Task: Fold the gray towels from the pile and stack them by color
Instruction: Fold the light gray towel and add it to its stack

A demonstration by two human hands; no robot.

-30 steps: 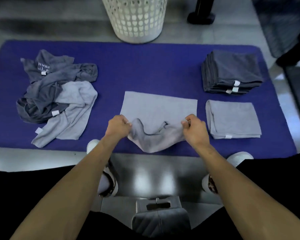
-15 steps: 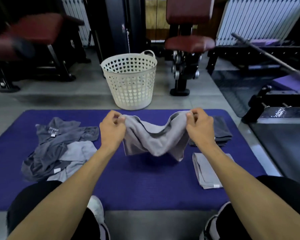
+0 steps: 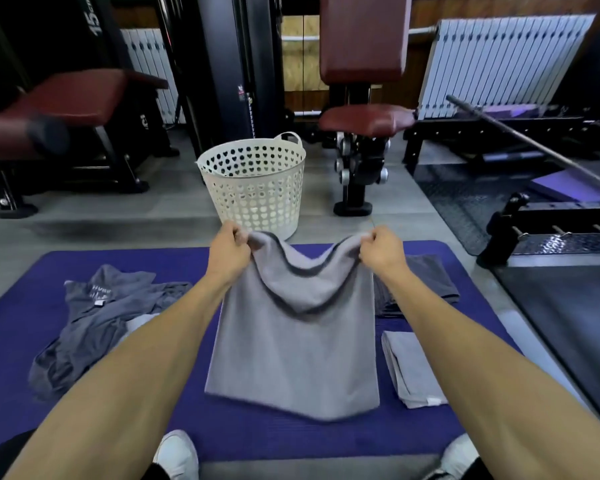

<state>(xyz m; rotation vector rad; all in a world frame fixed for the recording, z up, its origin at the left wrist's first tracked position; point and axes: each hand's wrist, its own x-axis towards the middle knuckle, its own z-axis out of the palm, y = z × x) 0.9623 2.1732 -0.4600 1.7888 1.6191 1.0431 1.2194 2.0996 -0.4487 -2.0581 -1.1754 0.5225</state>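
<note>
A light gray towel [image 3: 295, 344] hangs doubled in front of me above the purple mat [image 3: 257, 434]. My left hand [image 3: 230, 252] pinches its upper left corner and my right hand [image 3: 381, 252] pinches its upper right corner; the top edge sags between them. To the left on the mat lies the unfolded pile of gray towels [image 3: 90, 320], mostly dark. A folded light gray towel [image 3: 413, 368] lies on the right of the mat. Behind it, partly hidden by my right arm, sits the stack of folded dark gray towels [image 3: 430, 278].
A white perforated laundry basket [image 3: 257, 188] stands on the floor just beyond the mat. Gym machines with red pads, a barbell and radiators fill the background. My shoes show at the mat's near edge.
Both hands lifted the towel's near edge off the mat and raised it up and away, so the towel now hangs doubled. The camera tilted up from the mat toward the room.
</note>
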